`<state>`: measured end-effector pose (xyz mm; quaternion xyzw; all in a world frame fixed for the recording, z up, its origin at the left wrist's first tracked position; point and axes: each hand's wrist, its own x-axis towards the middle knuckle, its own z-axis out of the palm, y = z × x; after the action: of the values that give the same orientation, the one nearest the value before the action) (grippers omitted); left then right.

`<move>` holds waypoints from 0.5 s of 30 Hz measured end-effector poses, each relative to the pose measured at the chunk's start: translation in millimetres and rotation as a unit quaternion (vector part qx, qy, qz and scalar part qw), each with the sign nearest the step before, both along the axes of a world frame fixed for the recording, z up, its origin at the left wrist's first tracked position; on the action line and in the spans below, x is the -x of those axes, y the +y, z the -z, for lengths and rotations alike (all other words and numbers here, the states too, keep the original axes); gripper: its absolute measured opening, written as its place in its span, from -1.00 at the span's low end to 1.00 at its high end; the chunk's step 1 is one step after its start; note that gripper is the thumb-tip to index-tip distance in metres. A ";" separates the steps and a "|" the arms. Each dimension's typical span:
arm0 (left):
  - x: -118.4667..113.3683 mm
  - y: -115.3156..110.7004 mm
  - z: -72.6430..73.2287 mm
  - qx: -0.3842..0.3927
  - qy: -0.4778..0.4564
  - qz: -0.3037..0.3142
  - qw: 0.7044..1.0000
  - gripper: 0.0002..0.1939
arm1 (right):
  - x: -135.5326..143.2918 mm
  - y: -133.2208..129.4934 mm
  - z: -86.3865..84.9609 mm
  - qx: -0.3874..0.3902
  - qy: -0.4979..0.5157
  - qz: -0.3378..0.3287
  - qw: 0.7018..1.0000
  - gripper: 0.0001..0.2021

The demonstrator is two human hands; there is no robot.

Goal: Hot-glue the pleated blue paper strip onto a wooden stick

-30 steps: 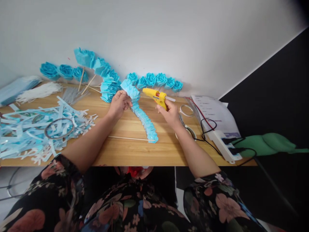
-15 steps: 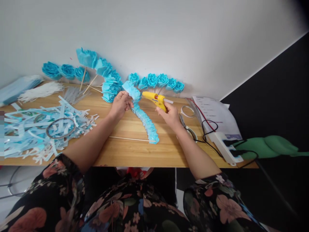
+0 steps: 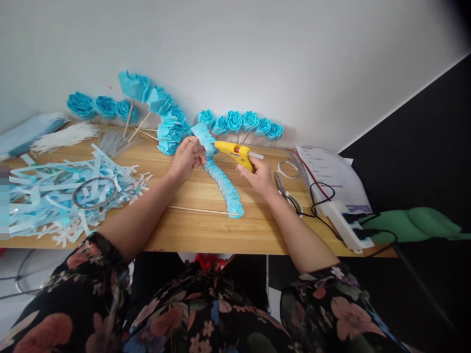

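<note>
My left hand (image 3: 188, 158) is closed on the far end of a pleated light-blue paper strip (image 3: 224, 184), lifting that end off the table. The strip curves toward me, and its near end lies over the tip of a thin wooden stick (image 3: 202, 211). My right hand (image 3: 259, 174) grips a yellow glue gun (image 3: 237, 152) with a clear glue stick poking out of its back. The gun's nozzle is at the raised part of the strip, just right of my left fingers; whether it touches cannot be made out.
Blue paper roses (image 3: 235, 121) line the wall, several on sticks. Cut paper strips (image 3: 66, 196) heap at the left, with a grey ring (image 3: 94, 192) on top. At right are pliers (image 3: 280, 184), tape rolls (image 3: 288, 169), printed sheets (image 3: 327, 171) and a white power strip (image 3: 342, 225) with black cables.
The glue gun's nozzle has come closer to the raised part of the strip. My left hand keeps its hold, and the whole view has shifted slightly.
</note>
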<state>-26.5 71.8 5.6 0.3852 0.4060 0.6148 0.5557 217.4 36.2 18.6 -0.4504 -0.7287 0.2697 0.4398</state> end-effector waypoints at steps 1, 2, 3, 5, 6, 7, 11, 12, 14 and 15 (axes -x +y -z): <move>-0.5 -0.4 -0.8 -0.003 0.001 -0.003 1.000 -0.64 | 0.1 0.4 0.8 0.000 0.000 0.003 1.000 -0.64; -0.9 -0.7 -1.5 -0.008 0.001 -0.007 1.000 -0.63 | 0.3 0.6 1.4 -0.001 0.001 0.005 1.000 -0.64; -1.2 -0.8 -1.9 -0.015 0.003 -0.011 1.000 -0.60 | 0.4 0.8 1.7 -0.002 0.002 0.004 1.000 -0.64; -1.5 -0.6 -1.9 -0.027 0.008 -0.015 0.999 -0.54 | 0.7 0.7 1.7 -0.004 0.004 0.001 1.000 -0.65; -1.6 -0.5 -1.5 -0.032 0.012 -0.016 0.999 -0.52 | 0.8 0.5 1.5 -0.006 0.004 -0.001 1.000 -0.66; -1.7 -0.4 -1.0 -0.035 0.017 -0.017 0.999 -0.51 | 0.9 0.2 1.2 -0.007 0.003 -0.002 1.000 -0.66; -2.0 -0.5 1.2 -0.037 0.031 -0.026 0.998 -0.54 | 0.2 -0.6 0.1 -0.009 -0.014 -0.005 1.000 -0.65; -2.0 -0.6 1.6 -0.038 0.034 -0.030 0.998 -0.56 | -0.2 -0.5 -0.1 -0.009 -0.017 -0.006 1.000 -0.64; -1.7 -0.5 2.2 -0.040 0.040 -0.038 0.998 -0.61 | -1.6 0.4 -0.4 -0.008 -0.021 -0.005 1.000 -0.63; -1.3 -0.3 2.4 -0.039 0.042 -0.041 0.998 -0.63 | -2.4 1.1 -0.6 -0.007 -0.020 -0.002 1.000 -0.63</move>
<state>-25.2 71.5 3.2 0.4149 0.4201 0.6359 0.4970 219.9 37.2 19.1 -0.4511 -0.7404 0.2566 0.4273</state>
